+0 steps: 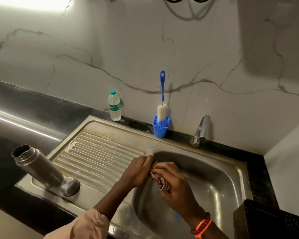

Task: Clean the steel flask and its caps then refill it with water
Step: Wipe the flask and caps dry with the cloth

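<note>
Over the sink basin (214, 178), both hands work a small pinkish-brown item (160, 180), possibly an inner cap or a scrub cloth; too hidden to tell which. Left hand (138, 169) pinches its left edge, thumb pointing far. Right hand (176, 183) has fingers curled round it from the near right.

Steel flask (36, 167) stands open-mouthed on the drainboard (100, 152), near left, well apart from the hands. Steel outer cap (70, 186) sits touching its base on the right.

Tap (201, 131) at far right shows no water running.

Step in hand, as judged: scrubbing a cap. Keep it low over the basin, turn it between the fingers to reach threads and seal, then rinse.

Bottle brush (162, 100) stands in a blue holder (160, 126) for the flask's inside.

Writing: plastic water bottle (114, 106), far centre, with a teal label in script, perhaps "Signature"; not fully legible.
</note>
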